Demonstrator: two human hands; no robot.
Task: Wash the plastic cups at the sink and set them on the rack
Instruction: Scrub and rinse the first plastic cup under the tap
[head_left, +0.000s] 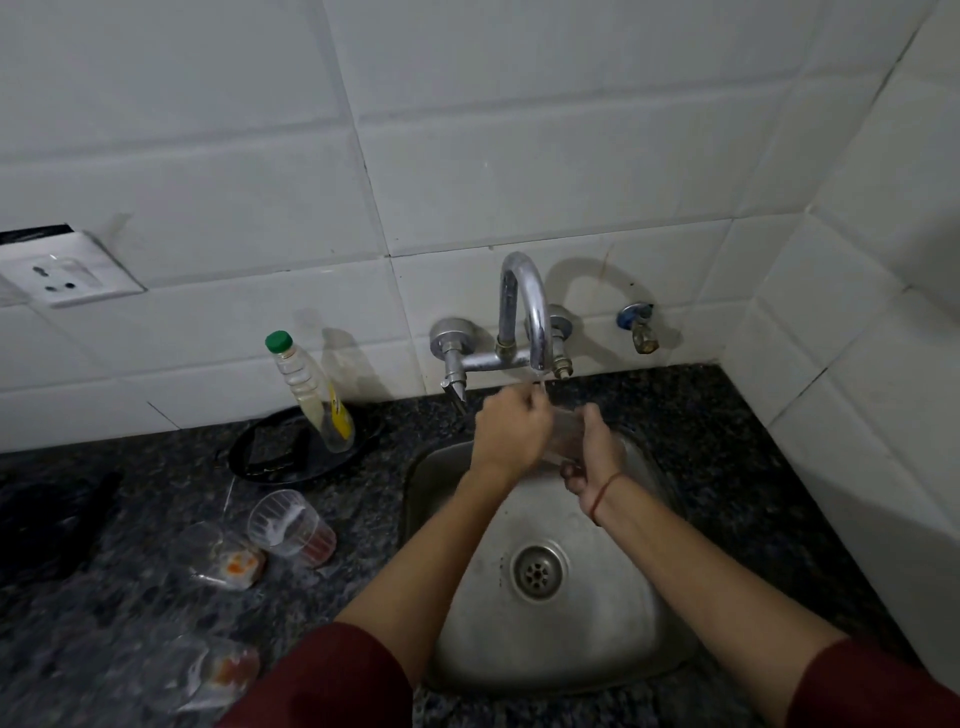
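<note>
Cup (565, 435) of clear plastic lies sideways under the tap (525, 312) above the sink (613, 618), right hand (597, 452) clamped round its base to steady it, left hand (511, 431) curled at its rim, likely to rub it clean, other cups (291, 525) waiting on the counter (753, 467).

Grey stainless-steel sink basin (545, 654); around it, black-and-grey speckled stone counter (727, 441); behind, glossy white wall tiles (519, 156); left, green-capped clear bottle with yellow label (311, 400), clear plastic cup tinged red (291, 525).
</note>
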